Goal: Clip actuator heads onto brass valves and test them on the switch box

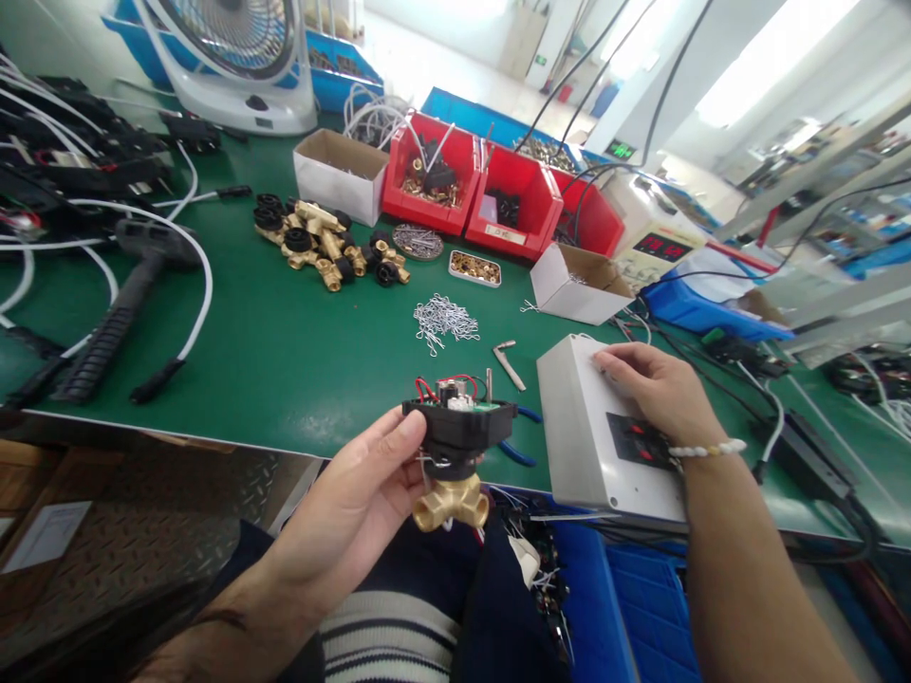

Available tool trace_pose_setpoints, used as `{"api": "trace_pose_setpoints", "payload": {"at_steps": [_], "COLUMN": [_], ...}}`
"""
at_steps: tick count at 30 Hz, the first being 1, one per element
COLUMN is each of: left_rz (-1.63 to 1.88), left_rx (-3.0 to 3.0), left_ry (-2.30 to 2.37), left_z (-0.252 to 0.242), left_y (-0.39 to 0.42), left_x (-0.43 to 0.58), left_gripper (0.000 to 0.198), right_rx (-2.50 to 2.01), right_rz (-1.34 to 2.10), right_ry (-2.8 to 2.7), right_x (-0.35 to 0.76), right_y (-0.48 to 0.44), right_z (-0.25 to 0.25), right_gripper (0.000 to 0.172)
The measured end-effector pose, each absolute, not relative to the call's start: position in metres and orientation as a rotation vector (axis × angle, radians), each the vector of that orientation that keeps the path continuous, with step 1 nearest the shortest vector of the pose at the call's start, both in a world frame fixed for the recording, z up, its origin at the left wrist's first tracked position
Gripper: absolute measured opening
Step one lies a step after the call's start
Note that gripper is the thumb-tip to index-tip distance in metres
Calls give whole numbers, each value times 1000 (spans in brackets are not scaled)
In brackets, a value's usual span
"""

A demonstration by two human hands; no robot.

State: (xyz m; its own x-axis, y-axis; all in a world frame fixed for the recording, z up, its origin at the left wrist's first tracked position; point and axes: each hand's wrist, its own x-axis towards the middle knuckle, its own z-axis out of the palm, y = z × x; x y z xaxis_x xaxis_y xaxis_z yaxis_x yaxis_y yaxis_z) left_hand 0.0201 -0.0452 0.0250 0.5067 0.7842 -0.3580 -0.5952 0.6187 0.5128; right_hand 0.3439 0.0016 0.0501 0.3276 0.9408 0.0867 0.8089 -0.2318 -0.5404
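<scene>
My left hand is closed around an electric valve, held upright just beyond the table's front edge. Its brass body is at the bottom. The black housing above is uncovered, showing red wires, a green circuit board and a metal pin. My right hand lies over a grey control box, thumb and fingers bent together at its far edge; the fingertips are partly hidden. Red switches show on the box's dark panel. Behind the valve are blue-handled pliers, partly covered, and a small bent metal piece.
Wire clips lie piled mid-table, behind them a tray of brass parts. Brass valve bodies are heaped left of these. Red bins line the back. A hammer and white cables occupy the left; a fan stands behind.
</scene>
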Motion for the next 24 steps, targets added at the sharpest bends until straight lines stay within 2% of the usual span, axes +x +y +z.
{"api": "trace_pose_setpoints", "payload": {"at_steps": [3, 8, 13, 21, 24], "left_rz": [762, 770, 758, 741, 707], "left_rx": [211, 153, 156, 111, 12], "left_ry": [491, 420, 384, 390, 252], "left_z": [22, 22, 25, 30, 28], "left_y": [-43, -43, -46, -47, -46], "left_x": [18, 19, 20, 20, 20], "left_gripper": [25, 39, 42, 40, 30], "right_rx": [-2128, -2161, -2175, -2189, -2192], "right_rz": [360, 371, 359, 346, 352], "right_ry": [-1517, -1477, -1453, -1453, -1461], "right_x": [343, 341, 339, 340, 342], "right_y": [1, 1, 2, 3, 4], "right_z": [51, 51, 52, 52, 52], "right_gripper": [35, 44, 48, 50, 49]}}
